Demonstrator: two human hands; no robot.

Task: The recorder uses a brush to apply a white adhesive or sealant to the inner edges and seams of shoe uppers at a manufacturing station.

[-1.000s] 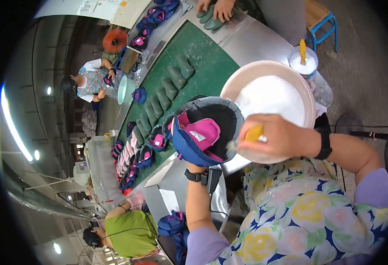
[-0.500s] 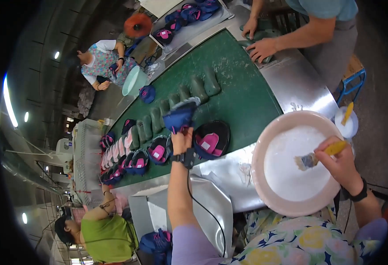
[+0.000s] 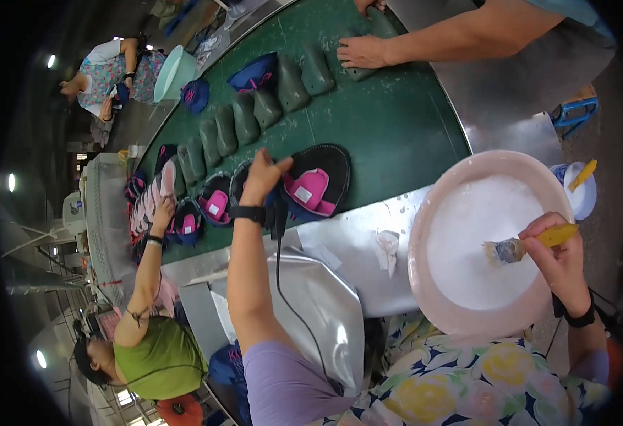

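In my right hand (image 3: 556, 266) is a paintbrush (image 3: 506, 252) with a yellow handle, its whitish bristles over the white liquid (image 3: 478, 213) in a wide pink basin (image 3: 425, 284). My left hand (image 3: 264, 177) is open above the near side of the green belt, thumb and finger apart, among navy shoe uppers. Just right of it lies a large upper (image 3: 315, 183) with a black rim and a pink lining; whether my fingers touch it I cannot tell. Another navy upper (image 3: 254, 73) rests on the belt beyond the row of dark green shoe lasts (image 3: 246, 119).
At the upper right a co-worker's hand (image 3: 363, 53) is on a last. Another person in green (image 3: 159, 358) reaches toward pink lasts (image 3: 159, 195) at left. Across the green belt (image 3: 389, 135) sits a person beside a mint basin (image 3: 175, 74). A small white tub (image 3: 581, 195) stands beyond my basin.
My left hand has let go of the navy upper, which now lies beyond the lasts, and has come back toward the near uppers. The lasts sit farther up and left in view.
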